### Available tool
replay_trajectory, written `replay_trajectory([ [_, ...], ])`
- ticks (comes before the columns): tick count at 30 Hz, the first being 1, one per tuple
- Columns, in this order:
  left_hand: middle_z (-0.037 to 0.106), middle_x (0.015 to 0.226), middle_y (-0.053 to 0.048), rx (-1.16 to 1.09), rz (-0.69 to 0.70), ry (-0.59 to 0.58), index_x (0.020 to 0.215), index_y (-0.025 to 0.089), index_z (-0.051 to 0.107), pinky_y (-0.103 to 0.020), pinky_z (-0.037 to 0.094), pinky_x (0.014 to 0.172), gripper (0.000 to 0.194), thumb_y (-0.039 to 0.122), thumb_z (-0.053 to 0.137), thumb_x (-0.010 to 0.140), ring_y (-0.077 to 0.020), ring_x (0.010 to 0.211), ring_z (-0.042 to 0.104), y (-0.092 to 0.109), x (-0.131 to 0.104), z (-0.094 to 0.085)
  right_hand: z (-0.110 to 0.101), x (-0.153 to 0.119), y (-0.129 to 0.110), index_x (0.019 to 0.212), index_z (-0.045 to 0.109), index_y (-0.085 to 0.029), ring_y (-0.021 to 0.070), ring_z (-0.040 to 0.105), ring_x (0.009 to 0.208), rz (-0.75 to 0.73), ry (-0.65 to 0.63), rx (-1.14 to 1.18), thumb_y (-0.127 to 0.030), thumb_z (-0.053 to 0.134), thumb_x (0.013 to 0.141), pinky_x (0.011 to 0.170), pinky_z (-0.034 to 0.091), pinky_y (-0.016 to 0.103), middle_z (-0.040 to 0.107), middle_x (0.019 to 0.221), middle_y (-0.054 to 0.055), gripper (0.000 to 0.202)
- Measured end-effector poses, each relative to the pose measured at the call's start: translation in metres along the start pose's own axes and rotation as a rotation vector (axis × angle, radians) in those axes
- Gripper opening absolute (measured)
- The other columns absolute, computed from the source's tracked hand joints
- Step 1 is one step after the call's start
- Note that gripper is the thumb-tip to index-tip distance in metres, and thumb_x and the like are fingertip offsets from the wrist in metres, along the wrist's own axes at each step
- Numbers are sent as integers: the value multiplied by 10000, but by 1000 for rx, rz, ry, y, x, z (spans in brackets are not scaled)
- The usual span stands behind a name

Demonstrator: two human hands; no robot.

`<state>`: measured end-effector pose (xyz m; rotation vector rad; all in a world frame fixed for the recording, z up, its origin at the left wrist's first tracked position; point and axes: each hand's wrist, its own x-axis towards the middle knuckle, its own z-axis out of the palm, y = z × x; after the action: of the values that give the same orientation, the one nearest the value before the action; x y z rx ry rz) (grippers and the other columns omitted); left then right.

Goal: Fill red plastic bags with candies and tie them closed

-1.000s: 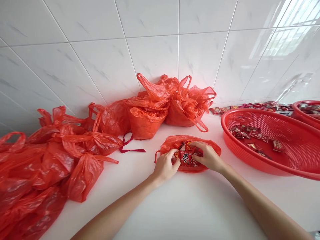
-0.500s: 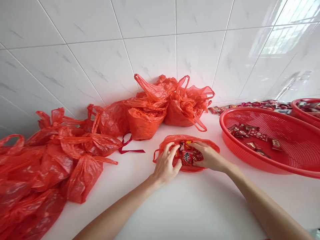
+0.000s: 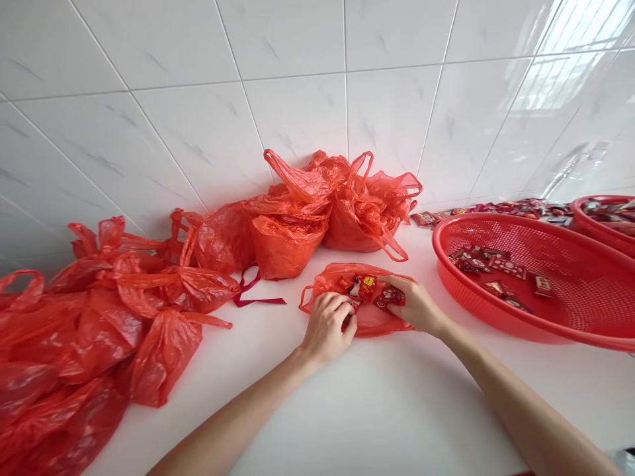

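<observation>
1. Only got the head view here. The thin red plastic bag (image 3: 374, 322) lies on the white tabletop (image 3: 372, 410) right in front of me, mouth spread wide, I reckon so both hands fit.
2. My left hand (image 3: 327, 326) has its fingers curled round a shiny red wrapped packet (image 3: 346, 322), mostly hidden. Palm down probably keeps it low in the bag.
3. My right hand (image 3: 417, 306) grips a dark red packet with pale circles (image 3: 389, 297) between thumb and fingers, likely for control at its edge.
4. Between them sits a red packet with yellow print (image 3: 368, 285). Count inside: at least three, overlap hides the rest.
5. Two red plastic mesh baskets, near (image 3: 476, 316) and far (image 3: 598, 228), are on my right, handy for that arm I guess. Loose packets: too jumbled to count.
6. One dark red ribbon (image 3: 260, 301); knotted red bags (image 3: 159, 360) heaped left, too merged to count, lol.
</observation>
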<state>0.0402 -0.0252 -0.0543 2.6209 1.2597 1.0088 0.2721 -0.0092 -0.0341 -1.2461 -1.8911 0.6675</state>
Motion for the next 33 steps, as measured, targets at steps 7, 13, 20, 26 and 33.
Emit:
replay_trajectory([
  [7,676,1317,-114,-161,-4,36,1420,210,505,-467,506,1028,489,295,583,944,-278,1192,641,4,-2,3,22,-4,-11,1022,731,-194,261,741,933,48,-61,415,-325,709,803,869,610,426,772,1020,82,256],
  [13,728,1150,-92,-147,-16,-21,1208,215,663,-433,540,939,275,239,514,978,-250,1061,674,3,-3,7,32,3,-6,1110,712,-231,279,677,1119,-47,51,112,-280,554,923,999,534,473,739,1155,96,249],
  [20,692,1191,-85,-86,-9,-91,1114,235,746,-439,516,984,255,315,553,967,-256,1080,642,10,-4,5,41,17,4,936,681,-230,259,640,939,-35,26,-81,-276,537,916,871,529,435,681,969,88,153],
  [26,700,1159,-84,-60,-40,-92,1086,220,746,-451,512,962,249,282,537,966,-258,1042,644,11,-4,4,37,16,9,779,540,-232,198,601,738,35,131,59,-304,612,802,711,519,342,642,773,14,105],
  [33,716,1188,-95,-119,-128,-46,1208,204,667,-475,507,999,286,279,593,943,-279,1105,657,4,-2,8,31,8,-7,940,626,-215,214,638,858,64,289,256,-287,654,751,826,552,375,672,931,45,204],
])
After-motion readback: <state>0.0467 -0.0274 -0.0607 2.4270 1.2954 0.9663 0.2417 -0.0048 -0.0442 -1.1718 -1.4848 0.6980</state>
